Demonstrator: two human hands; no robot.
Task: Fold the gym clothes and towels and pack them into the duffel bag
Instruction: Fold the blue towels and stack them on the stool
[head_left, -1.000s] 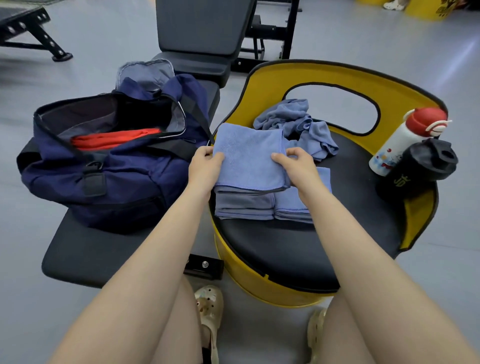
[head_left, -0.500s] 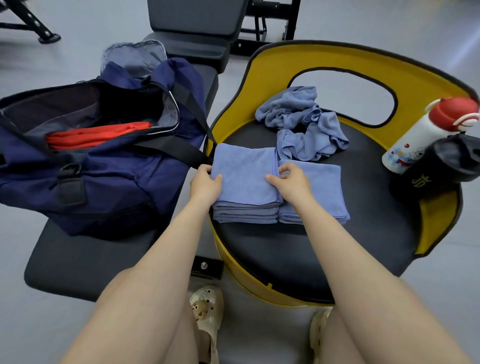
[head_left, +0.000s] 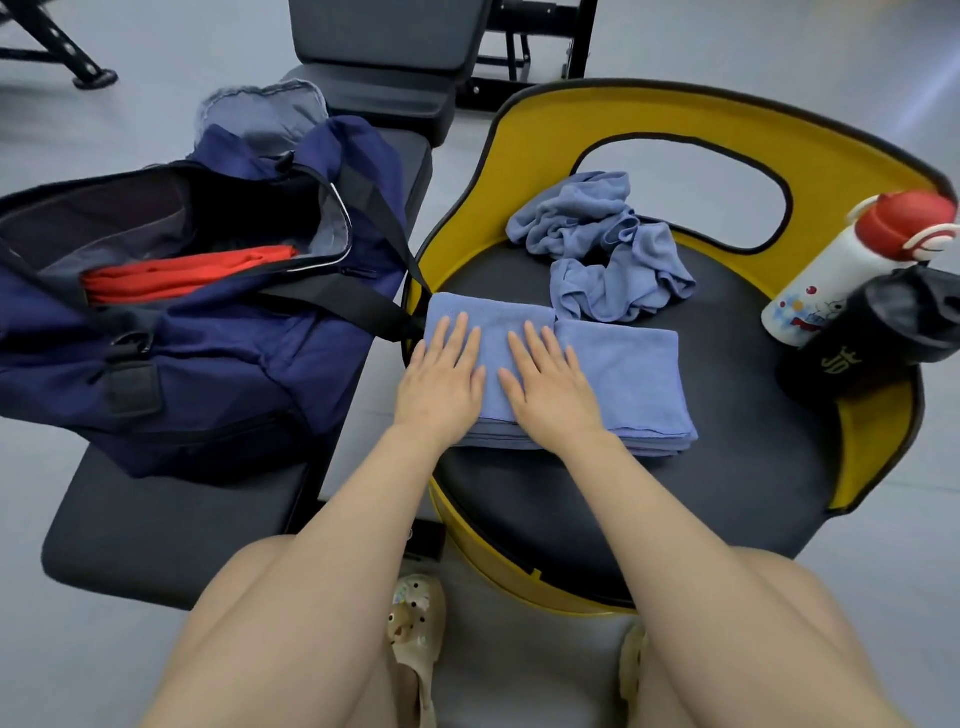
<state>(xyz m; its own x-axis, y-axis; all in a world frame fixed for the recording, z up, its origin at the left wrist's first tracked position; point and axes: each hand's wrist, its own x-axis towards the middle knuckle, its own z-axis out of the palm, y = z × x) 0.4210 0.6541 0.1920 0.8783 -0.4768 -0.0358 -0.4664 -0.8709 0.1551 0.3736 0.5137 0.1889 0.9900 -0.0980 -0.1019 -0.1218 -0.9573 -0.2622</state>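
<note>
Flattening of a folded towel before packing. The left hand (head_left: 441, 382) and the right hand (head_left: 545, 387) lie side by side, palms down and fingers straight, on the folded light-blue terry towel (head_left: 491, 332); neither grip is closed on anything, and both merely press the cloth. This towel tops a stack at the left edge of the round black seat of the yellow-backed chair (head_left: 727, 467), touching a second folded light-blue towel (head_left: 631, 379) on its right. A crumpled blue-grey garment (head_left: 597, 249) lies unfolded toward the seat's rear edge, with a white bottle with a red cap (head_left: 841, 270) and a black shaker cup (head_left: 878, 332) at the right edge. The open navy fabric duffel bag (head_left: 218, 374), holding a folded red garment (head_left: 182, 275), rests on the black padded bench (head_left: 171, 525) just beside the chair. The step in hand appears to be smoothing; the next move calls for lifting the stack by its edges, level, into the bag's mouth, with the crumpled garment not yet folded.
</note>
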